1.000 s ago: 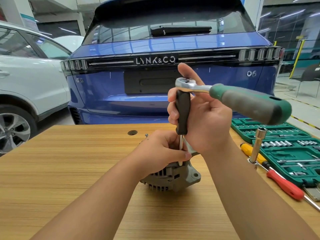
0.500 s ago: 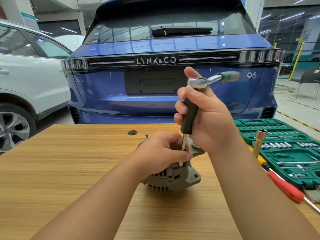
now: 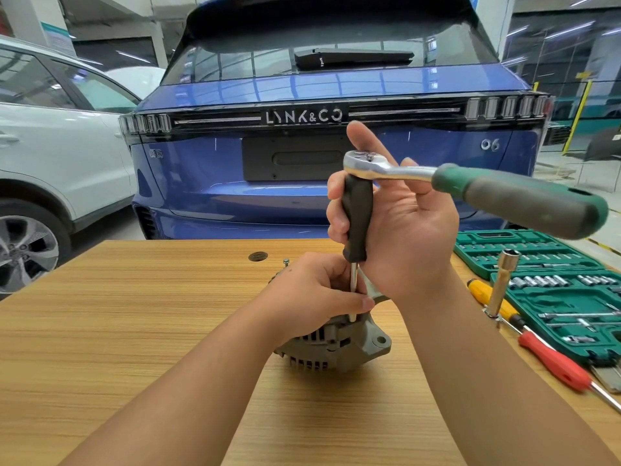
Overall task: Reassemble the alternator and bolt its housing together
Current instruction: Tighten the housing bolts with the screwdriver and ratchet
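A grey alternator (image 3: 336, 348) sits on the wooden table (image 3: 134, 331). My left hand (image 3: 312, 290) lies over its top and pinches the thin steel shaft of a black-handled extension (image 3: 357, 223) that stands upright on the housing. My right hand (image 3: 403, 237) wraps the black handle. On top of it sits a ratchet wrench (image 3: 470, 186) with a chrome head and a green grip that points right, toward me. The bolt under the shaft's tip is hidden by my left fingers.
An open green socket set case (image 3: 551, 284) lies at the right, with a long socket (image 3: 502, 284), a yellow screwdriver (image 3: 484, 294) and a red screwdriver (image 3: 554, 364) beside it. A small bolt (image 3: 286, 262) and a round hole (image 3: 258, 256) are behind the alternator. A blue car (image 3: 302, 146) stands beyond.
The ratchet's green grip swung away toward the car half a second ago and has now swung back to the right. Both hands kept their hold; the alternator stayed put.
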Action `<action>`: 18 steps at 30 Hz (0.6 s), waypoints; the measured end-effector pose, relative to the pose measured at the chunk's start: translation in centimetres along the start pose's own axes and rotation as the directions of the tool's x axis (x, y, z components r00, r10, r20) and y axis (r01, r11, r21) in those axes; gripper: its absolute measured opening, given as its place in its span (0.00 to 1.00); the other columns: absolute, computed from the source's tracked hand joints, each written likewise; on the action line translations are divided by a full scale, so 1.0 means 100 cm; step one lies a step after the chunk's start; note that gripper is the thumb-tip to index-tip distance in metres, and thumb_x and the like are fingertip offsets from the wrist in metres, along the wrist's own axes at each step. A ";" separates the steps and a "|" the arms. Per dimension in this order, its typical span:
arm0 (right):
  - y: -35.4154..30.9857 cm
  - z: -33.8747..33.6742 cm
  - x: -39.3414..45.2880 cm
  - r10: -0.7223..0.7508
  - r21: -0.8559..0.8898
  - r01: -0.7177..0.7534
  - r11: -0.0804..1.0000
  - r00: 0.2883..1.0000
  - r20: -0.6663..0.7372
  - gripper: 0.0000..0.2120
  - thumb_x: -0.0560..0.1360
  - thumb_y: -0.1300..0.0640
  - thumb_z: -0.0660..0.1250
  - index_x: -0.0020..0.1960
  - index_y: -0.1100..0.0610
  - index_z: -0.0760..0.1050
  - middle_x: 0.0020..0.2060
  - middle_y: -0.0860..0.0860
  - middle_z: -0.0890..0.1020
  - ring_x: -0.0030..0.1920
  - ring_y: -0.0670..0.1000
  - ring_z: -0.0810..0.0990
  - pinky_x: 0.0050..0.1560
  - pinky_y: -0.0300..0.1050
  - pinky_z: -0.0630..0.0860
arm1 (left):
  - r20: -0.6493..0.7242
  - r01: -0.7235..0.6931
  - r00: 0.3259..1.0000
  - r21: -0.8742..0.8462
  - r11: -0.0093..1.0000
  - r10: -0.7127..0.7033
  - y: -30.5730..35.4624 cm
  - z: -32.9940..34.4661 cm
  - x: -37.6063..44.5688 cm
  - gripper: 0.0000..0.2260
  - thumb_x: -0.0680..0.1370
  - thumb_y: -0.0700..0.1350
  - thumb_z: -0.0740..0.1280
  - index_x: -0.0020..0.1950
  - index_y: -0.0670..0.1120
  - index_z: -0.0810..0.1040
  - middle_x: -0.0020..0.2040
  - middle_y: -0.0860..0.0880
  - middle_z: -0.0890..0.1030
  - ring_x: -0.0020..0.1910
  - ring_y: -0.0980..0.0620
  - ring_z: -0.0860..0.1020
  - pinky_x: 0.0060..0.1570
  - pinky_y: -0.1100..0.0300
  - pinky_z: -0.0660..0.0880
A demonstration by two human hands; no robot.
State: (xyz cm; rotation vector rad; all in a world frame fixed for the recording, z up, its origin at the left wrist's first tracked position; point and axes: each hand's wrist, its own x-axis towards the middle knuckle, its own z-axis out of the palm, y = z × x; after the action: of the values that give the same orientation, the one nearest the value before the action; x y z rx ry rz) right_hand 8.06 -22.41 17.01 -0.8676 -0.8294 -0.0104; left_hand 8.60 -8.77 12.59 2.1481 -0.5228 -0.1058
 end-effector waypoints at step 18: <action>0.004 0.004 0.004 -0.153 -0.293 0.107 0.950 0.979 -0.137 0.18 0.79 0.63 0.65 0.65 0.46 0.75 0.38 0.53 0.74 0.31 0.50 0.71 0.32 0.43 0.71 | 0.009 -0.037 0.999 -0.009 0.999 0.037 -0.002 0.000 -0.001 0.04 0.76 0.48 0.76 0.45 0.57 0.84 0.40 0.54 0.85 0.43 0.51 0.84 0.56 0.44 0.82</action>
State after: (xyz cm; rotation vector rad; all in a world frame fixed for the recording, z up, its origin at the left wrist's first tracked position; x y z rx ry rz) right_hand 8.23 -21.80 17.14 -1.0656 -0.7446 -0.3181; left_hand 8.53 -8.67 12.41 2.1289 -0.5658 -0.0976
